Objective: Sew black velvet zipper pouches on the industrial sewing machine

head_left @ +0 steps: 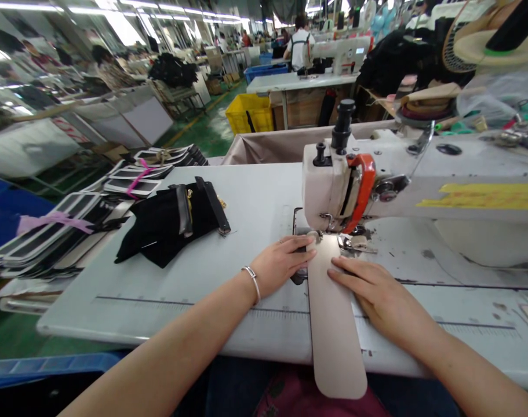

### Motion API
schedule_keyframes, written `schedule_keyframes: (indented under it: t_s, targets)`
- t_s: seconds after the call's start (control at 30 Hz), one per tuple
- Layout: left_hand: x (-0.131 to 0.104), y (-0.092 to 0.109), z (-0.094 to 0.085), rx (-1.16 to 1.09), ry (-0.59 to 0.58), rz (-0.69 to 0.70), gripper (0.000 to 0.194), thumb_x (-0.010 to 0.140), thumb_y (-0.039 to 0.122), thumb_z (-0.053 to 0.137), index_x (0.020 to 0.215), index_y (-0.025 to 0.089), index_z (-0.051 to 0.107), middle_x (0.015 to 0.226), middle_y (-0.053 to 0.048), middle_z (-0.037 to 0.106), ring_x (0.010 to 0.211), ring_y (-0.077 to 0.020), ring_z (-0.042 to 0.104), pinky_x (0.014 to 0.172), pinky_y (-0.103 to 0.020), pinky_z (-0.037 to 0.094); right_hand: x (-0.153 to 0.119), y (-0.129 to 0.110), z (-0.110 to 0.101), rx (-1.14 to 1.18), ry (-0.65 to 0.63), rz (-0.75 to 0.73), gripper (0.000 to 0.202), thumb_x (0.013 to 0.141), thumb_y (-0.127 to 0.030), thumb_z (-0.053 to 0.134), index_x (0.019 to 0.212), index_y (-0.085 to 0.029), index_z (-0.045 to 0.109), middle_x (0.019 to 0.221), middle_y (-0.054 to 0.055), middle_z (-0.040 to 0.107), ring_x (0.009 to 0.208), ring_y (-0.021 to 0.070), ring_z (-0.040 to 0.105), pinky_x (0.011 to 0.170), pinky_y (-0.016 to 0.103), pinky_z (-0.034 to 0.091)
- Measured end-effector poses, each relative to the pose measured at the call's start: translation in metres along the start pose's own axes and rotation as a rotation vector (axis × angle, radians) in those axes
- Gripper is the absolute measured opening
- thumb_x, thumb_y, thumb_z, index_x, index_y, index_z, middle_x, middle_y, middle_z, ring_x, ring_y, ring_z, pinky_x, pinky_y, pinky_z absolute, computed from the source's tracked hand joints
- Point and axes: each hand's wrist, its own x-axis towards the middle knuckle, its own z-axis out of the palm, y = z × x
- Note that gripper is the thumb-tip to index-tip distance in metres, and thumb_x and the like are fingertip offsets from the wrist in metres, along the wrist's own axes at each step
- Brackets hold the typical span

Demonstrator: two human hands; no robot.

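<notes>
A long beige panel (335,324) with rounded corners lies under the head of the white sewing machine (403,174), its near end hanging past the table's front edge. My left hand (285,263), with a bracelet at the wrist, rests its fingertips on the panel's upper left edge, fingers stretched out. On the right side, my right hand (368,284) lies with extended fingers on the panel's right edge, just below the presser foot. The far end of the panel is hidden beneath the machine head.
Black fabric pieces (168,226) with zippers lie on the left of the table (241,231). Tied stacks of panels (55,231) stand beyond its left edge. A blue crate (50,370) is at the lower left, a yellow crate (248,113) behind.
</notes>
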Motion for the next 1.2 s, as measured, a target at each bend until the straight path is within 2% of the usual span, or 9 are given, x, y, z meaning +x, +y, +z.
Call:
schedule_keyframes:
  t_s: [0.23,0.47,0.67,0.73,0.8,0.9,0.97,1.07,1.2]
  targets:
    - [-0.001,0.000,0.003,0.009,0.014,-0.023,0.029,0.102,0.019,0.057,0.129,0.020,0.066,0.141,-0.010,0.062,0.136,-0.0211,0.055,0.113,-0.040,0.053,-0.001,-0.001,0.002,-0.015,0.006,0.008,0.055,0.098,-0.006,0.042,0.147,-0.029,0.053,0.150,0.008,0.055,0.136,0.0227,0.054,0.107,0.050,0.053]
    - [-0.003,-0.004,0.006,0.054,-0.048,0.017,0.032,0.104,0.019,0.050,0.132,0.015,0.065,0.142,-0.012,0.061,0.140,-0.0217,0.051,0.119,-0.036,0.046,-0.001,0.002,0.009,-0.042,0.024,0.022,0.053,0.100,-0.009,0.040,0.146,-0.031,0.054,0.151,0.005,0.054,0.136,0.0226,0.054,0.107,0.049,0.052]
    - [0.001,0.006,0.000,0.054,-0.146,-0.080,0.032,0.106,0.026,0.050,0.133,0.021,0.065,0.147,-0.008,0.058,0.139,-0.0186,0.052,0.120,-0.034,0.044,-0.008,0.009,0.013,-0.067,0.055,-0.015,0.053,0.101,-0.013,0.037,0.148,-0.035,0.051,0.152,0.002,0.053,0.135,0.0219,0.055,0.105,0.046,0.054]
    - [-0.002,0.002,-0.015,0.118,-0.231,-0.189,0.034,0.104,0.025,0.052,0.136,0.025,0.062,0.147,-0.003,0.058,0.138,-0.0141,0.052,0.120,-0.028,0.041,-0.011,0.015,0.017,-0.083,0.093,-0.040,0.051,0.102,-0.019,0.039,0.149,-0.036,0.050,0.151,0.001,0.054,0.132,0.0229,0.058,0.101,0.044,0.057]
    - [-0.014,-0.009,-0.041,0.261,-0.250,-0.434,0.039,0.101,0.018,0.055,0.139,0.027,0.059,0.147,-0.002,0.058,0.137,-0.0135,0.052,0.121,-0.027,0.037,-0.012,0.020,0.021,-0.100,0.135,-0.081,0.049,0.102,-0.025,0.040,0.148,-0.037,0.051,0.151,0.001,0.055,0.128,0.0244,0.061,0.097,0.043,0.059]
    - [-0.050,-0.036,-0.090,0.503,-0.140,-0.840,0.045,0.093,0.012,0.060,0.137,0.016,0.056,0.144,-0.016,0.057,0.136,-0.0278,0.052,0.119,-0.046,0.036,-0.011,0.026,0.024,-0.135,0.198,-0.138,0.047,0.102,-0.031,0.041,0.147,-0.036,0.053,0.149,0.000,0.056,0.120,0.0258,0.067,0.091,0.043,0.062]
    - [-0.077,-0.053,-0.118,0.568,-0.120,-1.011,0.038,0.090,0.021,0.068,0.126,0.011,0.061,0.125,-0.019,0.065,0.121,-0.0329,0.061,0.107,-0.047,0.046,-0.010,0.027,0.025,-0.163,0.219,-0.171,0.047,0.101,-0.032,0.041,0.147,-0.036,0.054,0.147,0.000,0.058,0.116,0.0258,0.069,0.086,0.042,0.064]
    - [-0.102,-0.070,-0.142,0.547,-0.173,-1.067,0.034,0.089,0.034,0.071,0.118,0.016,0.067,0.104,-0.011,0.068,0.102,-0.0277,0.067,0.093,-0.038,0.053,-0.008,0.027,0.024,-0.190,0.225,-0.189,0.047,0.101,-0.032,0.040,0.146,-0.035,0.054,0.146,0.000,0.058,0.116,0.0256,0.069,0.084,0.042,0.065]
    - [-0.106,-0.079,-0.154,0.474,-0.281,-0.919,0.031,0.093,0.031,0.064,0.123,0.025,0.071,0.106,-0.007,0.064,0.100,-0.0226,0.065,0.096,-0.033,0.050,-0.008,0.028,0.026,-0.196,0.218,-0.177,0.045,0.102,-0.032,0.040,0.144,-0.035,0.056,0.146,0.000,0.059,0.117,0.0253,0.069,0.085,0.043,0.065]
